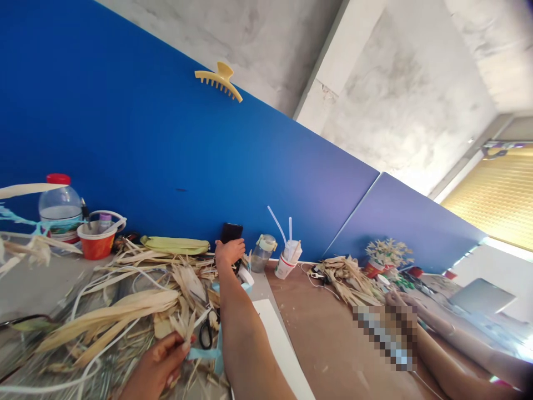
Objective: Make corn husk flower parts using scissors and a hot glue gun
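My left hand [160, 361] is closed in a pinch on a small piece of dried corn husk [183, 326] at the lower middle. A light blue ribbon [205, 354] runs beside its fingertips. My right hand [230, 251] reaches to the blue partition, its fingers wrapped round the lower part of a black phone [231, 231]. Its fingertips are partly hidden. Scissors [206, 335] with black handles lie between my arms. Around my left hand, loose husks [154, 303] cover the table, and a pale green husk [177, 245] lies at the back.
A lidded bottle [263, 253] and a cup with straws [286, 262] stand right of my right hand. At left are a water bottle [61, 211] and a red tub [96, 244]. Another person's arms [449, 347] rest at right. A yellow hair claw [219, 81] grips the partition [125, 122].
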{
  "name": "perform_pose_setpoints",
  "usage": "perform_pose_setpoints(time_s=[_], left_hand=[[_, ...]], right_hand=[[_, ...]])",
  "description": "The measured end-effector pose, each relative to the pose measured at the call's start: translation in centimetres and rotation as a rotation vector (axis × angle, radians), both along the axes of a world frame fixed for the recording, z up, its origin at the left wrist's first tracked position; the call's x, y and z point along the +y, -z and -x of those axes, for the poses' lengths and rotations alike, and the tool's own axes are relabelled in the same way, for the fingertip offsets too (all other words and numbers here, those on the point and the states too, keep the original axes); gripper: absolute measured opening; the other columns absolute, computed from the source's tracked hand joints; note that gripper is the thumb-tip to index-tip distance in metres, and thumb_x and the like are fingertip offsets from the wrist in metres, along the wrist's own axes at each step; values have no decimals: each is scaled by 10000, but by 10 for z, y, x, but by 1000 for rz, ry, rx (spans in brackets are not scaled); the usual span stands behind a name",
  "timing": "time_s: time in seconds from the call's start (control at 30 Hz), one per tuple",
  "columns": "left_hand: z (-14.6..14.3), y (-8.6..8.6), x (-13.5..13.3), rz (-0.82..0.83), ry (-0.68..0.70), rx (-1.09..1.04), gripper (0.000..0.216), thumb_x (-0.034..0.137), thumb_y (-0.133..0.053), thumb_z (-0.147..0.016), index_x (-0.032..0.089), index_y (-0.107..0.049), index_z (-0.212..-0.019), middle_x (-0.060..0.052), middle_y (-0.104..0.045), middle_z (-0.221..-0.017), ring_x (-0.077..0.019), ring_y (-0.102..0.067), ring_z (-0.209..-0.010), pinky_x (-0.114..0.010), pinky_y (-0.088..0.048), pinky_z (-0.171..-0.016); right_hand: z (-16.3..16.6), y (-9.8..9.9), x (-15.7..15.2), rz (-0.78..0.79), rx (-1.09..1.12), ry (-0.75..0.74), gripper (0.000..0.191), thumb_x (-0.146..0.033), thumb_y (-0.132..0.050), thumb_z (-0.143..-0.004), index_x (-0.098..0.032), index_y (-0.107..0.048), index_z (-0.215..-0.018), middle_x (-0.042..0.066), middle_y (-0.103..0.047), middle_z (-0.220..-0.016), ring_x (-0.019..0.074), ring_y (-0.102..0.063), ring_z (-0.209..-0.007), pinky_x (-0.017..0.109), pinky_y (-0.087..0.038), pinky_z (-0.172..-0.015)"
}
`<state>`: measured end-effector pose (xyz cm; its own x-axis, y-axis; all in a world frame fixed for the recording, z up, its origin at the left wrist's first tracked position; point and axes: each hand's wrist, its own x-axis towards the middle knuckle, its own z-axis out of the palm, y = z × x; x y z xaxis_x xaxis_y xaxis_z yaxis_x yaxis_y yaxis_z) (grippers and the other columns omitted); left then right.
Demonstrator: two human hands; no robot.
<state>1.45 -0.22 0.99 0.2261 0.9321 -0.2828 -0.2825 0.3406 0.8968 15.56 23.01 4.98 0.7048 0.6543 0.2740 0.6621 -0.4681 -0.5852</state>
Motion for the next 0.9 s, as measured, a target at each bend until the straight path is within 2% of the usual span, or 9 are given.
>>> perform_pose_setpoints(time_s=[0.13,0.27,0.4,0.5,0.57,0.6,0.7,0.8,0.9], left_hand=[[1,-2,0,6,5,9,496,587,-780,-407,169,-586,-590,88,-329,-415,-40,-193,-394,-194,-132,-401],[5,1,0,-45,-15,24,458,541,-781,-456,163,-600,-642,54,-452,-496,-42,-233,-401,-208,-153,-418],[7,5,-1,-84,5,17,397,517,-741,-574,166,-613,-706,57,-447,-518,-54,-258,-417,-214,-168,-434],[6,0,-2,-107,-26,35,405,522,-752,-529,168,-605,-661,44,-475,-538,-60,-263,-419,-222,-181,-431],[5,-5,-4,-105,-28,67,389,514,-751,-520,172,-609,-638,55,-424,-502,-69,-264,-426,-223,-202,-436],[4,-8,-4,-104,-24,74,382,509,-750,-524,174,-617,-652,56,-426,-509,-69,-265,-434,-220,-215,-443],[4,-13,-5,-80,-21,68,396,512,-758,-498,173,-609,-641,55,-431,-513,-61,-247,-428,-216,-193,-431],[5,-11,-6,-76,-5,45,384,505,-758,-517,174,-611,-645,40,-481,-547,-59,-266,-436,-209,-214,-434],[6,-7,-4,-78,-14,17,382,505,-759,-538,170,-618,-656,27,-518,-588,-57,-282,-443,-205,-233,-441]], right_hand=[[-1,-3,0,-1,10,-24,1164,-526,-759,-590,117,-219,-1396,346,-483,-1217,390,-474,-1124,440,-351,-953],[-6,-3,-9,-51,-23,-73,1204,-557,-751,-570,120,-200,-1399,369,-427,-1282,415,-407,-1204,480,-295,-1000],[-23,-4,-35,-181,-172,-197,876,-395,-657,-725,63,-300,-1381,320,-421,-1337,376,-375,-1259,456,-252,-1044],[-41,-8,-55,-194,-335,-440,594,-295,-592,-773,-48,-460,-1298,213,-515,-1294,312,-403,-1251,407,-253,-1056],[-52,-11,-62,-174,-398,-548,550,-307,-599,-771,-87,-498,-1264,177,-550,-1262,301,-405,-1250,399,-254,-1056],[-56,-12,-63,-160,-385,-546,569,-322,-611,-763,-87,-493,-1269,175,-556,-1255,303,-411,-1245,397,-259,-1052],[-59,-10,-56,-110,-233,-404,661,-351,-646,-736,-52,-459,-1295,209,-553,-1242,326,-454,-1205,395,-303,-1016],[-49,-3,-42,-76,-121,-297,701,-395,-675,-704,-26,-476,-1266,252,-554,-1202,356,-503,-1144,411,-351,-966],[-34,5,-29,-62,-53,-216,835,-474,-711,-646,2,-440,-1277,291,-535,-1181,378,-529,-1097,436,-384,-920]])
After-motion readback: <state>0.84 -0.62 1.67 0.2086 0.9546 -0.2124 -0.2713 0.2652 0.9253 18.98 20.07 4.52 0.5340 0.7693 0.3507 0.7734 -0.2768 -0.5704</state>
